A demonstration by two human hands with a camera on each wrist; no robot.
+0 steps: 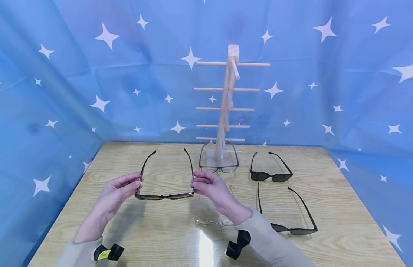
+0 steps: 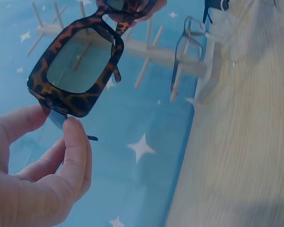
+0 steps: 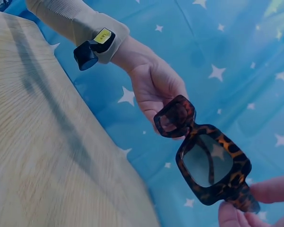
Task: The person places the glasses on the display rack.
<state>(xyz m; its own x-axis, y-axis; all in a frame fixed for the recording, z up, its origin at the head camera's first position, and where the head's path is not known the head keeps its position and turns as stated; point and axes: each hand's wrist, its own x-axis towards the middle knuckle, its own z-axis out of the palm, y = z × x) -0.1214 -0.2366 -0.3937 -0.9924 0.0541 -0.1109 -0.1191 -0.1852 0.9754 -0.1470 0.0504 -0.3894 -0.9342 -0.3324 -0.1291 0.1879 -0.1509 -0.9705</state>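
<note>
Tortoiseshell-framed sunglasses (image 1: 164, 196) are held up above the table, their temples unfolded and pointing away from me. My left hand (image 1: 117, 194) pinches the left temple close to its hinge, and my right hand (image 1: 214, 191) pinches the right one likewise. In the left wrist view the thumb and fingertips grip the corner of the sunglasses (image 2: 83, 71). The right wrist view shows the mottled brown frame (image 3: 213, 165) with grey-green lenses between both hands.
A wooden eyewear rack (image 1: 226, 100) with several crossbars stands at the back, clear-lensed glasses (image 1: 221, 168) on its lowest part. Two dark sunglasses, one farther back (image 1: 271, 177) and one nearer (image 1: 294, 230), lie at right. Thin-rimmed glasses (image 1: 213, 222) lie below my right wrist.
</note>
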